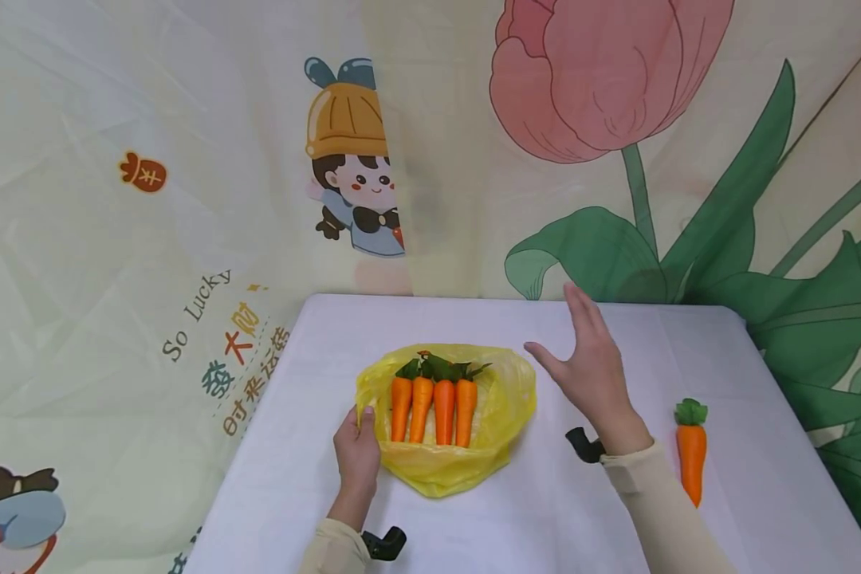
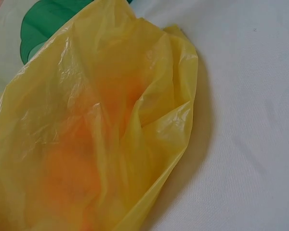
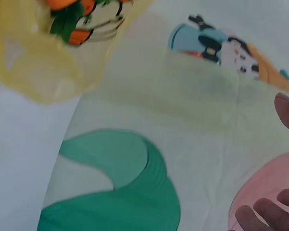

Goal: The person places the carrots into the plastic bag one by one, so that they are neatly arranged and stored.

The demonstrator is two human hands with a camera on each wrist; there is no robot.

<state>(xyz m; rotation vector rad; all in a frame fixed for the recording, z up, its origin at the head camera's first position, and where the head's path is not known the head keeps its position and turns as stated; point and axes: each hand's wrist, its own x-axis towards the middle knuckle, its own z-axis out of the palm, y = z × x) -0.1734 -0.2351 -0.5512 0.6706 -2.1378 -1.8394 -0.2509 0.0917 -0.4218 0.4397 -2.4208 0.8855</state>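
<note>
A yellow plastic bag [image 1: 438,474] lies with its mouth spread on the table. Inside it, several orange carrots [image 1: 443,410] with dark green tops stand side by side. My left hand [image 1: 359,454] pinches the bag's left rim, thumb uppermost. In the left wrist view the yellow plastic [image 2: 168,130] fills much of the picture, with blurred orange showing through. To the right of the bag my right hand [image 1: 594,375] is raised, fingers extended and thumb apart, holding nothing. Its fingers [image 3: 274,211] also show at the edge of the right wrist view.
A single carrot [image 1: 691,458] with a short green top lies on the white tablecloth [image 1: 545,518], right of my right forearm. Behind the table hangs a printed cloth [image 1: 445,199] with tulips and cartoon figures. Black wrist devices [image 1: 386,544] sit on both wrists.
</note>
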